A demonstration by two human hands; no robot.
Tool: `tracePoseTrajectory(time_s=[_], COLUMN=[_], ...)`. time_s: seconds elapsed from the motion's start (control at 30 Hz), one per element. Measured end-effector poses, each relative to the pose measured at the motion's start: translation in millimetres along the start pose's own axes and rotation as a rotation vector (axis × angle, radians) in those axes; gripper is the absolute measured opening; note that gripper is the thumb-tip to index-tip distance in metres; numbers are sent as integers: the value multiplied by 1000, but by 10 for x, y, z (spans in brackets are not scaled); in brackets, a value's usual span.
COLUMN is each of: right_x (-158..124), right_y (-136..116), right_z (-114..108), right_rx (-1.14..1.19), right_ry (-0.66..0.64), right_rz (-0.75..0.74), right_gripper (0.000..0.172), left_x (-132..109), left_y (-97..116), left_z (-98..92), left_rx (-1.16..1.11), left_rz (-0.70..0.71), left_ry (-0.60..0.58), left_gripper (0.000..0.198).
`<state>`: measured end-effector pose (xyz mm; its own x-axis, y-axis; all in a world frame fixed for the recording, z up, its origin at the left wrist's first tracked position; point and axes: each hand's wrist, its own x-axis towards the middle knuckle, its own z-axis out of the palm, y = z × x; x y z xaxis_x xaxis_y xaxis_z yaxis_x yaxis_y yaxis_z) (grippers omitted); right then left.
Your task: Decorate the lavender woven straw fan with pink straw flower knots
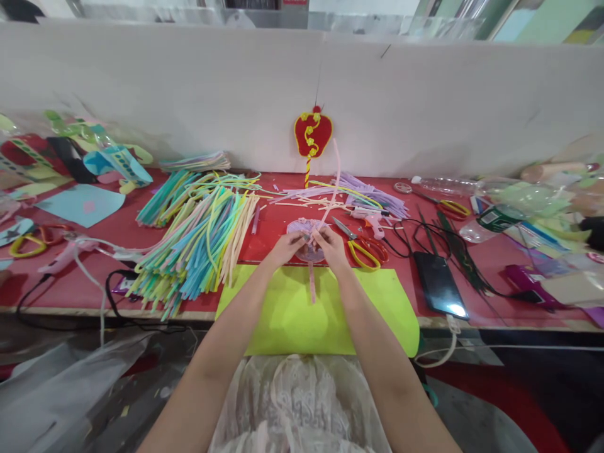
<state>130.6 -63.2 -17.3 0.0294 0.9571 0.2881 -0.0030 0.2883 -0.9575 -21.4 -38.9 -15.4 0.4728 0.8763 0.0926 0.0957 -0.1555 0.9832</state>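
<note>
A round lilac fan-like piece [306, 228] with a pink striped handle [312, 283] lies at the table's middle, its handle over a yellow-green sheet [283, 314]. My left hand [285, 246] is closed at the piece's left side, fingertips pinched on something small that I cannot make out. On the right side, my right hand [331, 246] is closed on a long pale pink fuzzy stem [338, 170], which rises and curves upward from the fingertips. The fingertips of both hands nearly meet over the piece and hide part of it.
Bundles of colored stems [189, 239] lie left, lilac stems [377, 196] behind. Yellow-handled scissors [365, 251] and a pink glue gun [375, 223] are close to my right hand. Farther right are a phone [436, 283] and a bottle [491, 221]. A red fan [318, 135] stands against the white partition.
</note>
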Motion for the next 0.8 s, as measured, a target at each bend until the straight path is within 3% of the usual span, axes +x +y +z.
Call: tracePoseTrajectory(time_s=[0.13, 0.33, 0.57, 0.8], right_x=[1, 7, 8, 15], right_y=[2, 24, 7, 82], right_z=[5, -7, -12, -24], right_rx=[-8, -30, -63, -61], right_ry=[3, 7, 31, 58], right_rz=[-5, -23, -16, -4], right_gripper=[35, 33, 33, 32], left_x=[3, -5, 2, -15], left_y=[2, 11, 10, 14], left_z=[-3, -19, -27, 31], left_rx=[29, -2, 6, 62], left_rz=[13, 32, 57, 112], left_ry=[64, -26, -33, 43], left_gripper=[44, 44, 41, 37])
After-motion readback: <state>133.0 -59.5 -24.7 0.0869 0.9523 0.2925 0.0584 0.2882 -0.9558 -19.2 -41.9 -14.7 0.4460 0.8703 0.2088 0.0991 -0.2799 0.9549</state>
